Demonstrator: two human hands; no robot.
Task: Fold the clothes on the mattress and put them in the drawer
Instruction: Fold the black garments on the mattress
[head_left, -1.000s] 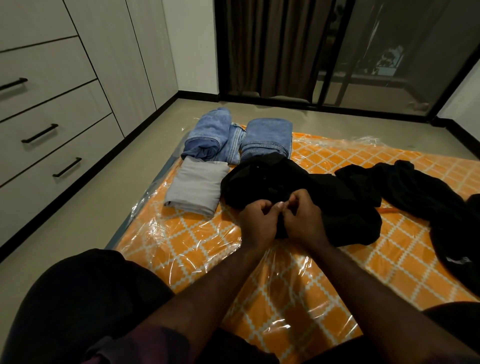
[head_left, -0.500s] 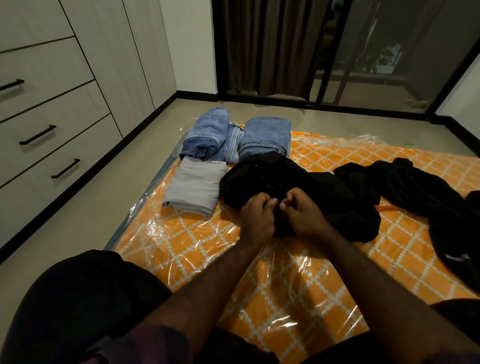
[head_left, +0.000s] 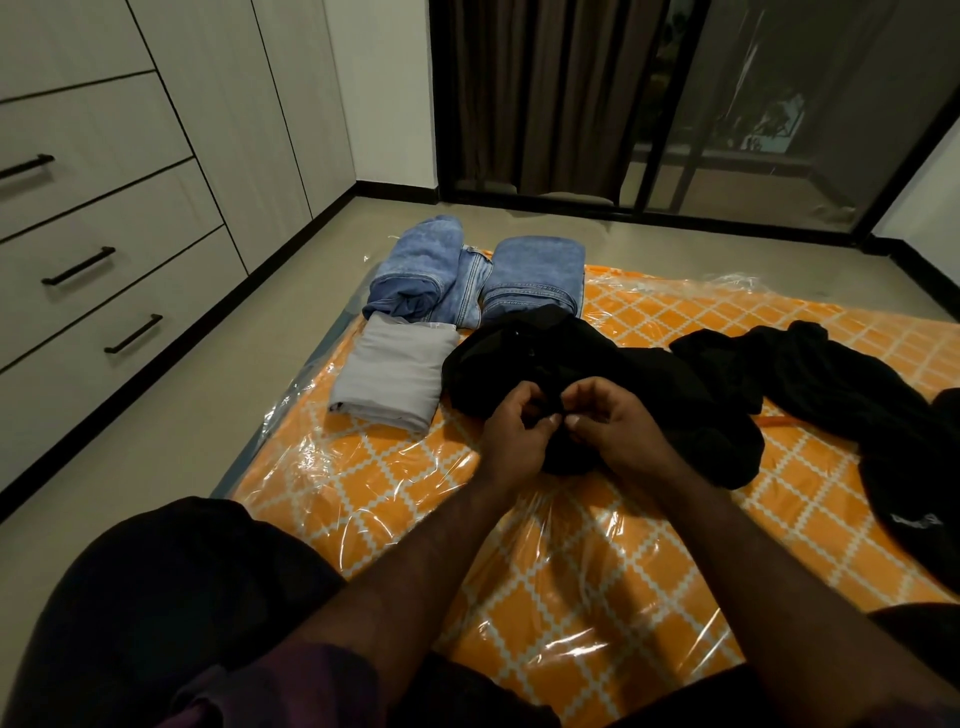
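Clothes are lying across the mattress (head_left: 519, 597): a black garment (head_left: 597, 374) is sitting bunched at the middle, and both hands are working its near edge. Left hand (head_left: 511, 441) and right hand (head_left: 621, 431) are almost touching, each grip closed in a pinch on the black cloth. At ten o'clock from the hands a folded grey piece (head_left: 395, 379) is resting, with folded jeans (head_left: 478, 280) just past it at eleven. More black clothing (head_left: 857, 395) is sprawling unfolded at two to three o'clock. Drawers (head_left: 104, 270) are standing shut at nine o'clock, well apart from the mattress. Folding seems about half done; the hands appear to be hunting for a seam or corner. Next they will need to draw apart and spread the garment flat.
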